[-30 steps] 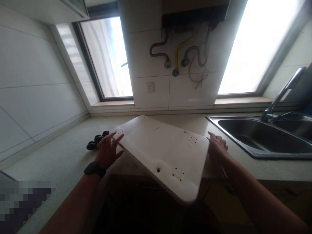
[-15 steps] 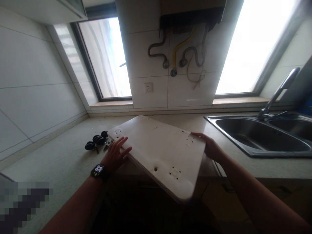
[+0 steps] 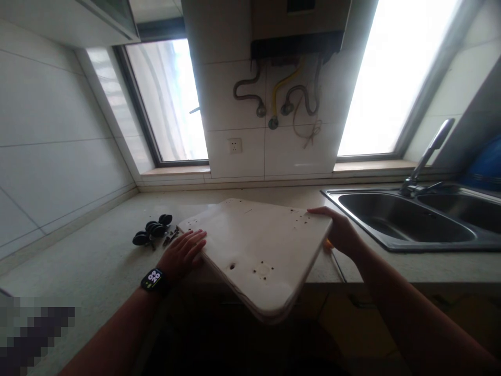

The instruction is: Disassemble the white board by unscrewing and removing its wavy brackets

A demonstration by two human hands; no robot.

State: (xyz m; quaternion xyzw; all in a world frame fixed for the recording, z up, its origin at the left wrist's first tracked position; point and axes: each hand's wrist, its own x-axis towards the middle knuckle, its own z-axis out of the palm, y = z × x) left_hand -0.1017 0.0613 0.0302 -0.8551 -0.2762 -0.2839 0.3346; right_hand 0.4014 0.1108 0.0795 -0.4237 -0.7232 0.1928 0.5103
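A thick white board with rounded corners and groups of small holes lies angled over the counter's front edge, its near corner jutting past it. My left hand, wearing a smartwatch, holds its left edge, fingers together on top and the thumb hidden. My right hand grips the right edge, with the fingers underneath out of sight. Below that hand, an orange-handled tool with a long thin shaft, like a screwdriver, lies partly covered. Black casters and several screws sit left of the board.
A double steel sink with a tall faucet is set into the counter at right. On the back wall are a socket and pipes under a heater. A blue object stands beyond the sink.
The board has turned slightly, its near corner shifting left and more of its right side edge showing. My left fingers have drawn closer together. My view has tilted up and turned slightly right.
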